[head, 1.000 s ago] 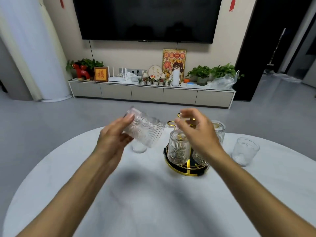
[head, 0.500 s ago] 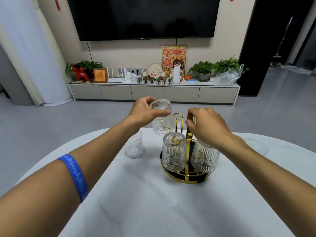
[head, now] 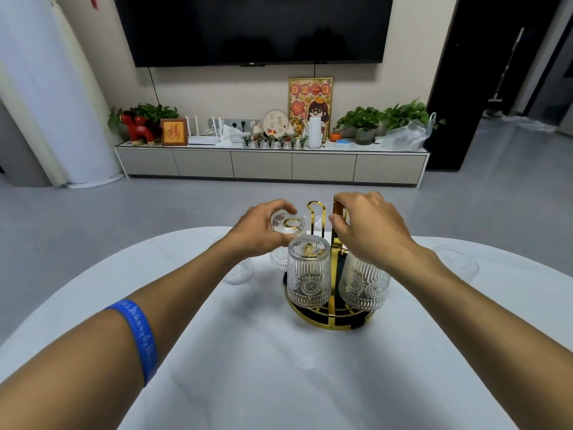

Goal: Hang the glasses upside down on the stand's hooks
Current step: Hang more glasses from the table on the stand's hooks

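A gold wire stand (head: 331, 318) with a round base sits on the white table (head: 279, 367). Two embossed clear glasses hang upside down on its near hooks, one at the front left (head: 307, 274) and one at the front right (head: 362, 287). My left hand (head: 260, 231) holds a third glass (head: 286, 225) upside down over a far-left hook, whose gold loop shows through the glass base. My right hand (head: 369, 228) grips the stand's upright gold handle (head: 336, 218). An empty hook (head: 316, 212) rises between my hands.
A loose glass (head: 237, 273) stands on the table left of the stand, partly behind my left forearm. Another glass (head: 455, 263) stands at the right. Beyond the table edge lies grey floor, with a TV cabinet (head: 273, 164) at the wall.
My left hand turned the glass from tilted to upside down, carried it right and lowered it over the far-left hook. My right hand stayed on the stand's handle.
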The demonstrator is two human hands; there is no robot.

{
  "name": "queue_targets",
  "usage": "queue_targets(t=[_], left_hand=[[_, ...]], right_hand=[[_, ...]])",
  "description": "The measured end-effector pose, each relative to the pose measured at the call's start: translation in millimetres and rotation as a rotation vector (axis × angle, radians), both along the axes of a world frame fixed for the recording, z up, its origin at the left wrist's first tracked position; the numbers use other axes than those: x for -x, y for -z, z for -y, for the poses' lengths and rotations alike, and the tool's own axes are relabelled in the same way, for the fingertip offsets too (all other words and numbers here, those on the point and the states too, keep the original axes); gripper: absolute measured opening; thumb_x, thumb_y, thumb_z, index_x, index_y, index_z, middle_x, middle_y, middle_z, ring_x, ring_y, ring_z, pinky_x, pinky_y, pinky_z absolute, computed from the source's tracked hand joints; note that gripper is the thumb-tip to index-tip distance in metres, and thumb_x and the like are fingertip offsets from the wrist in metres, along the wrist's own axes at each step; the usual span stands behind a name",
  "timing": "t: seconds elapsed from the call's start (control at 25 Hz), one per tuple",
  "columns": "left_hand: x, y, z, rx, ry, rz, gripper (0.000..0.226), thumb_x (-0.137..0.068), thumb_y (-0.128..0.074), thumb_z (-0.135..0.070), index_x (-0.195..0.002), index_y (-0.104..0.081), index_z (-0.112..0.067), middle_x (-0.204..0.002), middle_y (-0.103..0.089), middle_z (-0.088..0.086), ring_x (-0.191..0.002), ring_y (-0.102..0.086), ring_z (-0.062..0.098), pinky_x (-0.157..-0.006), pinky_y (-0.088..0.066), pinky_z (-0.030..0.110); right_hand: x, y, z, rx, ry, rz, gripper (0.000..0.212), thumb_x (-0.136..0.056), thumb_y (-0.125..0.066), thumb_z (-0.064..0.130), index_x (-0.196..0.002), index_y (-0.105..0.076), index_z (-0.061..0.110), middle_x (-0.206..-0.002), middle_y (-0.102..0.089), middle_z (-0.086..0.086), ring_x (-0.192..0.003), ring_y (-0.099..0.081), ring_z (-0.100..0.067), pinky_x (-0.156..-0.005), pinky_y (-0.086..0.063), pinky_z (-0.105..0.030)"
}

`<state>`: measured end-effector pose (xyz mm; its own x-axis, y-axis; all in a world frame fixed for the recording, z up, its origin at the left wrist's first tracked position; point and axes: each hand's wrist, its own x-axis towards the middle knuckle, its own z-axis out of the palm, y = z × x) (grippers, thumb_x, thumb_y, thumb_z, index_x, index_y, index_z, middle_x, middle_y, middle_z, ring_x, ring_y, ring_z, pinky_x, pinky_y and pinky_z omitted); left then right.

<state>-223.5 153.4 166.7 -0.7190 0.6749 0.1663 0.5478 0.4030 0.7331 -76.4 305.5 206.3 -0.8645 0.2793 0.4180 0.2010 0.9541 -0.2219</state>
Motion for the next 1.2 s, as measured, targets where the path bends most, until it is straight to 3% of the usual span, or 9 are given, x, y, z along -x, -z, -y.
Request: queue_targets(t=[0.12, 0.32, 0.48, 0.64, 0.72, 0.8, 0.92, 1.08, 1.2], left_hand=[[0, 7, 1, -0.02, -0.007, 0.013, 0.046, -0.07, -0.084, -0.024, -0.109, -0.062, -0.033, -0.113, -0.067, 0.002, -0.103, -0.063, 0.023, -0.089, -0.054, 0.042], [-4, 10, 0, -0.011, -0.012, -0.012, 0.045, -0.076, -0.079, -0.031, -0.117, -0.062, -0.029, -0.12, -0.066, 0.001, -0.107, -0.061, 0.022, -0.093, -0.051, 0.043], [-10, 15, 15, -0.036, -0.068, 0.05, 0.068, -0.076, -0.08, -0.024, -0.137, -0.05, -0.03, -0.131, -0.054, -0.007, -0.118, -0.049, 0.014, -0.098, -0.047, 0.038], [-15, 54, 62, -0.369, -0.519, 0.079, 0.058, -0.072, -0.076, -0.009, -0.123, -0.055, -0.025, -0.112, -0.061, -0.003, -0.104, -0.058, 0.016, -0.089, -0.05, 0.034], [-17, 87, 83, -0.335, -0.732, 0.195, 0.062, -0.07, -0.076, -0.01, -0.125, -0.05, -0.023, -0.116, -0.059, 0.003, -0.106, -0.057, 0.022, -0.088, -0.047, 0.035], [-12, 118, 90, -0.25, -0.764, 0.304, 0.074, -0.069, -0.079, -0.012, -0.133, -0.043, -0.021, -0.125, -0.055, 0.007, -0.114, -0.054, 0.027, -0.093, -0.044, 0.037], [1, 136, 77, -0.232, -0.679, 0.311, 0.09, -0.064, -0.085, -0.024, -0.14, -0.036, -0.023, -0.135, -0.053, 0.004, -0.121, -0.052, 0.026, -0.1, -0.042, 0.038], [24, 143, 59, -0.177, -0.657, 0.24, 0.077, -0.055, -0.083, -0.043, -0.122, -0.048, -0.028, -0.117, -0.064, -0.005, -0.111, -0.06, 0.025, -0.098, -0.044, 0.044], [28, 141, 62, -0.212, -0.646, 0.214, 0.063, -0.052, -0.086, -0.042, -0.105, -0.055, -0.027, -0.102, -0.068, -0.006, -0.092, -0.065, 0.02, -0.08, -0.051, 0.036]], right_hand=[[0, 1, 1, 0.025, 0.015, 0.005, 0.031, -0.095, -0.049, 0.031, -0.115, -0.059, 0.009, -0.106, -0.067, -0.013, -0.105, -0.051, -0.036, -0.079, -0.042, -0.043], [-1, 7, 4, 0.082, 0.021, -0.01, 0.027, -0.098, -0.046, 0.031, -0.113, -0.057, 0.012, -0.099, -0.066, -0.01, -0.099, -0.052, -0.035, -0.075, -0.044, -0.043], [-8, 16, 8, 0.131, 0.008, -0.07, 0.038, -0.099, -0.045, 0.029, -0.134, -0.048, 0.015, -0.133, -0.056, -0.009, -0.12, -0.044, -0.033, -0.09, -0.04, -0.045], [-37, 42, 48, 0.186, -0.074, -0.396, 0.038, -0.091, -0.055, 0.017, -0.129, -0.055, 0.012, -0.131, -0.058, -0.007, -0.119, -0.046, -0.025, -0.1, -0.037, -0.039], [-49, 67, 76, 0.219, -0.138, -0.381, 0.039, -0.086, -0.056, 0.014, -0.125, -0.057, 0.011, -0.13, -0.058, -0.006, -0.119, -0.048, -0.024, -0.102, -0.035, -0.034], [-54, 90, 99, 0.227, -0.214, -0.309, 0.038, -0.085, -0.058, 0.014, -0.123, -0.06, 0.011, -0.131, -0.058, -0.007, -0.12, -0.051, -0.026, -0.102, -0.038, -0.036], [-54, 111, 111, 0.193, -0.295, -0.239, 0.036, -0.083, -0.061, 0.011, -0.12, -0.062, 0.01, -0.13, -0.06, -0.008, -0.117, -0.054, -0.029, -0.097, -0.044, -0.044], [-55, 119, 108, 0.206, -0.307, -0.264, 0.034, -0.083, -0.063, 0.006, -0.116, -0.064, 0.009, -0.127, -0.062, -0.008, -0.115, -0.055, -0.027, -0.096, -0.044, -0.043], [-59, 99, 91, 0.139, -0.341, -0.382, 0.033, -0.08, -0.061, -0.001, -0.111, -0.067, 0.007, -0.121, -0.066, -0.009, -0.111, -0.058, -0.028, -0.094, -0.044, -0.041]])
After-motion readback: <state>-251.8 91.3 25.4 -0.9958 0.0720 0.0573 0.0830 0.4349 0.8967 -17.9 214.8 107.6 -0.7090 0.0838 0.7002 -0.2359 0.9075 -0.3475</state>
